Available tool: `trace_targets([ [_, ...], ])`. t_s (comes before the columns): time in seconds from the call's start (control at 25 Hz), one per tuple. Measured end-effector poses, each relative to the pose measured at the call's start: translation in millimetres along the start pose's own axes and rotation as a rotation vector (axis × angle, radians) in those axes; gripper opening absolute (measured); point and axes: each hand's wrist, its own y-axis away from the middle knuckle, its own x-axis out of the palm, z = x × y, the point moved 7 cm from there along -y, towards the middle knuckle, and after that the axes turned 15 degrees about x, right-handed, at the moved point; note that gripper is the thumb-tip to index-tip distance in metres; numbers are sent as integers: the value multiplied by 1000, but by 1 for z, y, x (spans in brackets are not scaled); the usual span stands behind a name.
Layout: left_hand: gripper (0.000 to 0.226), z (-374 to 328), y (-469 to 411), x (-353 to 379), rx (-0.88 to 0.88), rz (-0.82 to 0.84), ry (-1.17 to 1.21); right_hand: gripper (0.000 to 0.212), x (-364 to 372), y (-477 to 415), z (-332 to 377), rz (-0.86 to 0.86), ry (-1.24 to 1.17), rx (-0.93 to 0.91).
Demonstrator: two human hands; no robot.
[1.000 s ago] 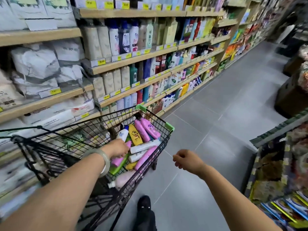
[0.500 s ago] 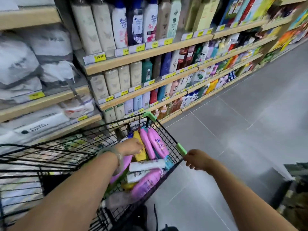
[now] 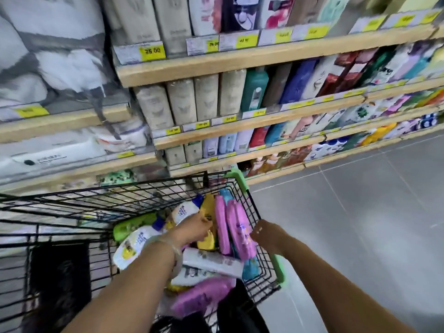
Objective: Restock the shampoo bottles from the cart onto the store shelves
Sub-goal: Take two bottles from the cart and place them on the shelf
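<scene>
Head view: price tag (image 3: 152, 51) reads 25.00; other labels blurred. Shampoo bottles (image 3: 134, 246) piled in wire cart (image 3: 144, 188) beside shelves (image 3: 240, 61); grey tiled floor (image 3: 360, 212). Left hand (image 3: 192, 228) curls on yellow bottle (image 3: 208, 207); right hand (image 3: 268, 233) at pink bottle (image 3: 241, 227), grip unclear.

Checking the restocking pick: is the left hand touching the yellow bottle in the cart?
Touching. In the head view the left hand lies across the yellow bottle, fingers curled over its middle, yellow showing above and below.
</scene>
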Motion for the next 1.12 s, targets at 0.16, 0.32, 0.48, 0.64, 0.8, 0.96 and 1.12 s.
trace_targets([
  [0.16,14,34,-55,29,-60,-7,91,46,31,-62,10,49,89,2],
  [0.32,12,66,-93,48,-111,-56,167,67,64,-93,29,37,-14,-43],
  [0.48,39,78,-119,70,-33,-65,217,83,77,-112,37,-243,29,-68],
  [0.64,71,72,-134,78,97,-35,167,80,86,-119,39,-404,62,-112],
  [0.8,90,82,-151,76,2,-111,576,82,90,-120,37,-420,11,-104],
  [0.96,92,95,-153,68,-18,-137,611,79,94,-118,32,-293,-126,-93],
  [1.12,102,107,-134,60,-26,-81,423,88,94,-117,28,-214,-154,-91],
])
